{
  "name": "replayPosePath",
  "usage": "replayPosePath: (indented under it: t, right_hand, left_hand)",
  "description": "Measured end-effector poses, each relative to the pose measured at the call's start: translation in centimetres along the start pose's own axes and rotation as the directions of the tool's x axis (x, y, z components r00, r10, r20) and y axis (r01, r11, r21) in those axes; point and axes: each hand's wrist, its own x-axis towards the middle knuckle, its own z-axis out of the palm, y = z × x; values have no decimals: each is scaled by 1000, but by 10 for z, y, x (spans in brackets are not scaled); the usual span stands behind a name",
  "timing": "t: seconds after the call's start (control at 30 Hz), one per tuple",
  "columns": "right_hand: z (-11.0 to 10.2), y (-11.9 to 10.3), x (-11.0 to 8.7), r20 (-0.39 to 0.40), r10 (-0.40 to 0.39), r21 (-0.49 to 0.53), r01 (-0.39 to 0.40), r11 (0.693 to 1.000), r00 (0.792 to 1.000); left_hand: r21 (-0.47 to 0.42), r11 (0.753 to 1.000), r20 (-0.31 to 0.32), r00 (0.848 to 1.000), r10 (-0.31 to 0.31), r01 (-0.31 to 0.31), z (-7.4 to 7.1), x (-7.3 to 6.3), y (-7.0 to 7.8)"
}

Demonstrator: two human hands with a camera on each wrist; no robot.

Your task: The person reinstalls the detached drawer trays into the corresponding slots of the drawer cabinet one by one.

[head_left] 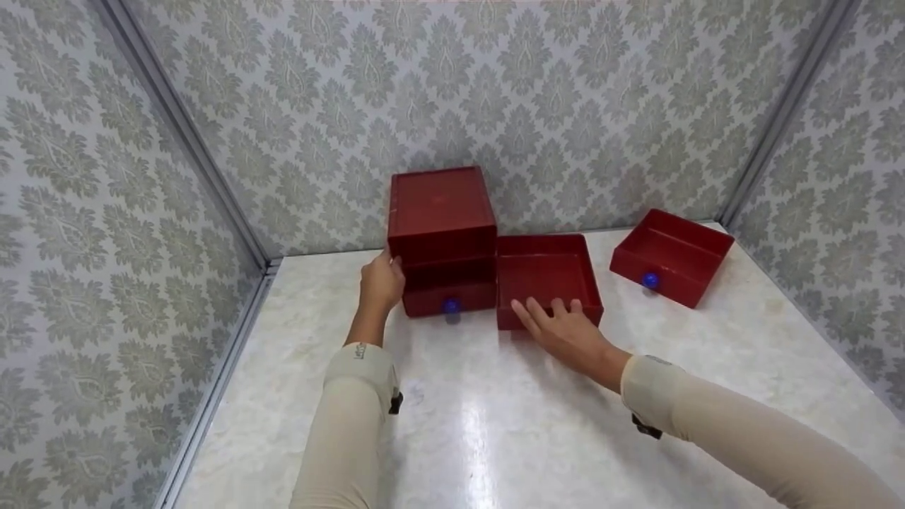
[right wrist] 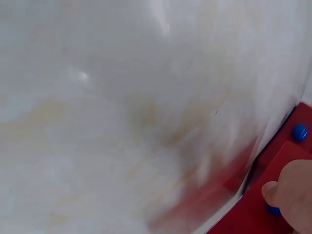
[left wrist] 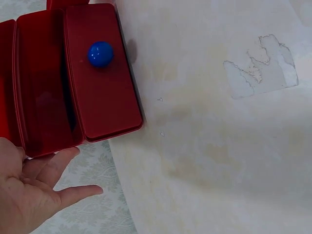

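Note:
A red two-level cabinet (head_left: 442, 201) stands against the back wall. Its upper slot shows no drawer, while the lower slot holds a drawer (head_left: 424, 298) with a blue knob (left wrist: 100, 54). My left hand (head_left: 382, 283) rests against the cabinet's left side, fingers mostly straight in the left wrist view. Just right of the cabinet sits a loose red drawer (head_left: 541, 272). My right hand (head_left: 569, 336) holds its front wall, fingers over the rim. In the right wrist view the thumb (right wrist: 270, 192) lies at this drawer's blue knob (right wrist: 274, 210), which is mostly hidden.
Farther right, another loose red drawer (head_left: 679, 244) sits at an angle, its blue knob (head_left: 650, 281) facing front. A glossy white table (head_left: 452, 424) supports everything. Patterned walls (head_left: 452, 92) enclose its back and sides.

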Motion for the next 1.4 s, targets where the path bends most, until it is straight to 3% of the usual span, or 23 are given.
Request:
replayPosePath:
  t: [0.3,0.6,0.77,1.1,1.4]
  right_hand:
    - [-24,-25,-33,-58,-21,-59,18,998,998]
    - [-57,-52,-57,-24,-23,-5,23,1000,999]
    - [-75,-75,-67,-60,-54,-15,53,998,997]
    - [-84,-101,-64,-146,-117,-31,114,993,982]
    - [-85,-116,-49,-128,-139,-29,136,990,982]
  left_hand:
    - [13,1000,-6,1000,10,-9,1,0,0]
    - [8,1000,13,1000,-4,4,-1,0,-1]
    - [13,1000,13,1000,-6,5,-1,0,0]
    - [1,1000,11,1000,-19,19,2,2,-1]
    - [-2,1000,-6,1000,-9,9,2,0,-1]
